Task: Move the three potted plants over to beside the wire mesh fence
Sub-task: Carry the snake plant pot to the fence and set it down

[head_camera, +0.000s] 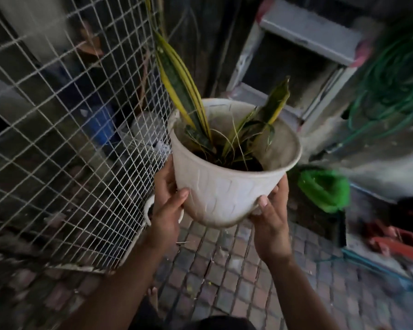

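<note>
Left hand (167,206), right hand (270,217) clasp white pot (224,186) aloft; wire mesh fence (65,129) just left.

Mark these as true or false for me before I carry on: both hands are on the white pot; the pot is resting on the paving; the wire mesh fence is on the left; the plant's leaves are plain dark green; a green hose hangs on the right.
1. Both the left hand and the right hand hold the white ribbed plastic pot. True.
2. The pot rests on the paving. False: it is held up above the brick-paved floor.
3. The white wire mesh fence stands to the left of the pot. True.
4. The plant's leaves are plain dark green. False: the long pointed leaves have yellow edges.
5. A coiled green hose hangs on the right. True.
</note>
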### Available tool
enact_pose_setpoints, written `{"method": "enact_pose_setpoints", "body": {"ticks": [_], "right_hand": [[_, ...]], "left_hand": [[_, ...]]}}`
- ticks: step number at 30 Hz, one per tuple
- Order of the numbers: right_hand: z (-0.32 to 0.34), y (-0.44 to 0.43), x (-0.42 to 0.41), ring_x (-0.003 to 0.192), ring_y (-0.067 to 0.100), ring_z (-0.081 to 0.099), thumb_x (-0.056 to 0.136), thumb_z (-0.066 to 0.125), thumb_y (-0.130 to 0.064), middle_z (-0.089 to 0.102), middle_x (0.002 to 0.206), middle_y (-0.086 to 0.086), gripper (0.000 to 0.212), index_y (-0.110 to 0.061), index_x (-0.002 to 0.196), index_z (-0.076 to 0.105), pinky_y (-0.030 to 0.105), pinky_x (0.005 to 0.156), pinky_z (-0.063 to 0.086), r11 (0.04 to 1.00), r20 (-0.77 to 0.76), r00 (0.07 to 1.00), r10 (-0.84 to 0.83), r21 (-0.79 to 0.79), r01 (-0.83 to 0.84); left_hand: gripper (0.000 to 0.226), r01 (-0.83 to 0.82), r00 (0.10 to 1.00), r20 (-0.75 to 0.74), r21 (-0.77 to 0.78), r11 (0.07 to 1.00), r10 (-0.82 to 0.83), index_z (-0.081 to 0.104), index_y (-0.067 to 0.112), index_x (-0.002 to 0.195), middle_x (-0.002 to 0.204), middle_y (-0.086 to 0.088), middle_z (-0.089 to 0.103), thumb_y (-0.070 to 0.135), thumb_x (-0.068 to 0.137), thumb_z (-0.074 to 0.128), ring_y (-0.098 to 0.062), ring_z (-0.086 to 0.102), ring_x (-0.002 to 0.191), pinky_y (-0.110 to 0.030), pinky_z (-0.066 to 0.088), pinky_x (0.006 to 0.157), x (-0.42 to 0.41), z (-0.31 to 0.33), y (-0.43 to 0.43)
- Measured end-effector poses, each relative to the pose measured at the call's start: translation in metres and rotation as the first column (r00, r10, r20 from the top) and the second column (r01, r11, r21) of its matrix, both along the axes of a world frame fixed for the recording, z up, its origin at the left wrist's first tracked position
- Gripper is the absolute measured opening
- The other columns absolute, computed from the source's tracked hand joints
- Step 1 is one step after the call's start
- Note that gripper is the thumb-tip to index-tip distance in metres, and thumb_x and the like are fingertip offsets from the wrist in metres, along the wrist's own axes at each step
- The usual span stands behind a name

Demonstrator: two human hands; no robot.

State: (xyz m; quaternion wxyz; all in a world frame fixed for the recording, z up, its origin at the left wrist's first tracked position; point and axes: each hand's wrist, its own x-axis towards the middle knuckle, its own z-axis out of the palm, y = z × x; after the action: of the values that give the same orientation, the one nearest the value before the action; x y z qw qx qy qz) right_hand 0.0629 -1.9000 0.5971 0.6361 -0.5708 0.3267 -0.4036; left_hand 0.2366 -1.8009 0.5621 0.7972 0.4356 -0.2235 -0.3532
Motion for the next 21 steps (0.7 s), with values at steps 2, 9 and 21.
{"method": "enact_pose_setpoints", "body": {"ticks": [2,9,21], "right_hand": [[-0.004,-0.024,0.007,0.143,0.046,0.043,0.081,0.067,-0.035,0.044,0.158,0.017,0.088,-0.035,0.161,0.03,0.056,0.094,0.053,0.998,-0.001,0.999,0.051,0.024,-0.051],[-0.049,-0.113,0.016,0.143,0.033,0.05,0.084,0.075,-0.043,0.047,0.159,0.004,0.084,-0.038,0.158,0.037,0.054,0.096,0.059,0.923,-0.002,0.93,0.367,0.122,-0.364],[-0.213,-0.097,0.057,0.148,0.02,0.046,0.068,0.081,-0.075,0.043,0.163,-0.001,0.102,-0.04,0.153,0.037,0.059,0.116,0.046,0.685,-0.044,0.703,0.71,0.277,-0.674]], "left_hand": [[0.074,-0.059,0.998,-0.013,0.054,0.997,0.06,0.05,0.038,0.141,0.135,0.018,0.069,0.048,0.075,0.083,-0.008,0.066,0.125,-0.031,0.061,0.091,-0.002,0.002,-0.013],[0.081,-0.425,0.902,0.035,0.243,0.872,0.43,0.046,0.04,0.136,0.138,0.014,0.066,0.072,0.071,0.082,-0.016,0.067,0.125,-0.037,0.062,0.089,-0.034,-0.032,-0.051],[0.07,-0.676,0.677,0.023,0.413,0.61,0.736,0.02,-0.001,0.164,0.127,0.0,0.05,0.027,0.106,0.046,0.01,0.056,0.109,-0.011,0.048,0.089,-0.092,-0.205,-0.003]]}}
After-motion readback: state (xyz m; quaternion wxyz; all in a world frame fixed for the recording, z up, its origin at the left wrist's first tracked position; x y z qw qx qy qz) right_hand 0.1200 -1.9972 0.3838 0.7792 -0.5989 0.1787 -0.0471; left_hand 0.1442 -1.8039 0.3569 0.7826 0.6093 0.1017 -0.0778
